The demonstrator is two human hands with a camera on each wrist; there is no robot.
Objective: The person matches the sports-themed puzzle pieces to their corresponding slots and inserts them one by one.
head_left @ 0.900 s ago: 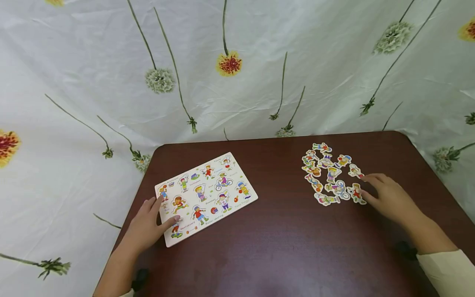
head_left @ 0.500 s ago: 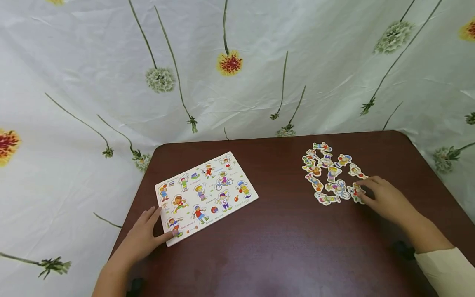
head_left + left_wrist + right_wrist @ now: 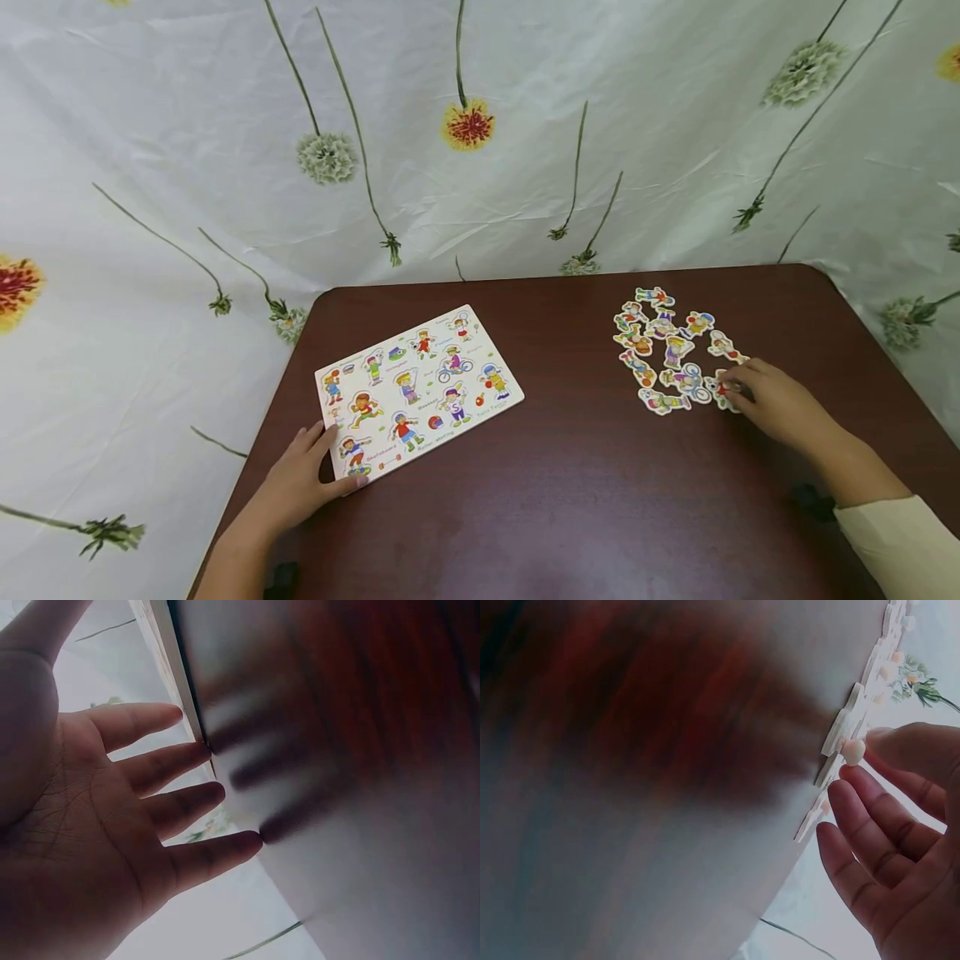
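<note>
A white wooden puzzle board (image 3: pixel 420 392) printed with sports figures lies tilted at the left of the table in the head view. My left hand (image 3: pixel 296 475) touches its left end, thumb over the lower corner. In the left wrist view the fingers (image 3: pixel 176 769) of that hand are spread and fairly straight by the board's edge. At the right, several loose puzzle pieces (image 3: pixel 677 352) lie in a cluster. My right hand (image 3: pixel 780 408) is over the nearest right piece, a figure in red (image 3: pixel 722 390). Thumb and index finger pinch at its small round knob (image 3: pixel 853 752).
The dark brown table (image 3: pixel 570 483) lies between board and pieces. Behind it hangs a white floral cloth (image 3: pixel 510 208), reaching the table's back edge.
My right hand has lowered to the red figure piece, its thumb and finger closing in. My left hand has drawn back along the board toward its lower left corner.
</note>
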